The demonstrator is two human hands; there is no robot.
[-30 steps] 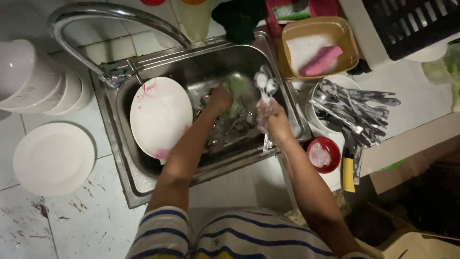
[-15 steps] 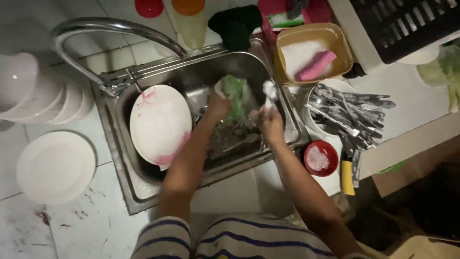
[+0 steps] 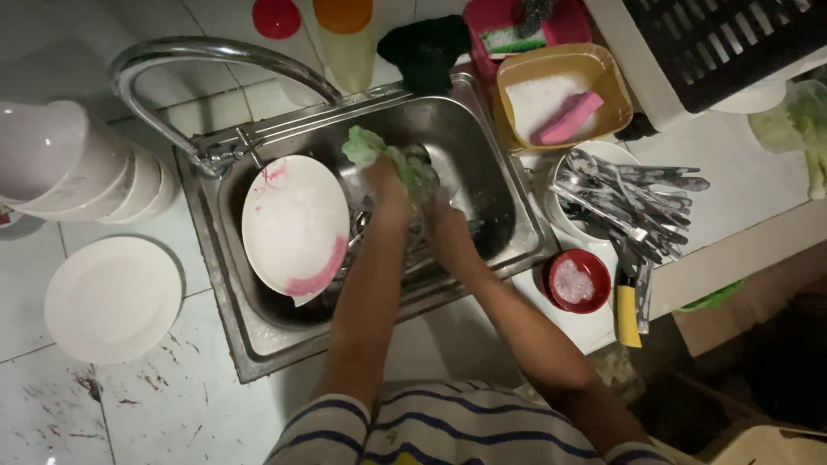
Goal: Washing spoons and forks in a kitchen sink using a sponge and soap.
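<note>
Green sponge (image 3: 383, 155) clenched in your left hand (image 3: 388, 185); right hand (image 3: 444, 220) grips something unclear inside the sink (image 3: 482, 120), so scrub firmly, beside the stained plate (image 3: 293, 224).

Right hand (image 3: 448, 228) blurred; its grip and whatever it holds unclear.

A home kitchen: steel sink (image 3: 508, 226) under a tap (image 3: 207, 60), plates (image 3: 112, 297) left, cutlery (image 3: 629, 202) right.
</note>
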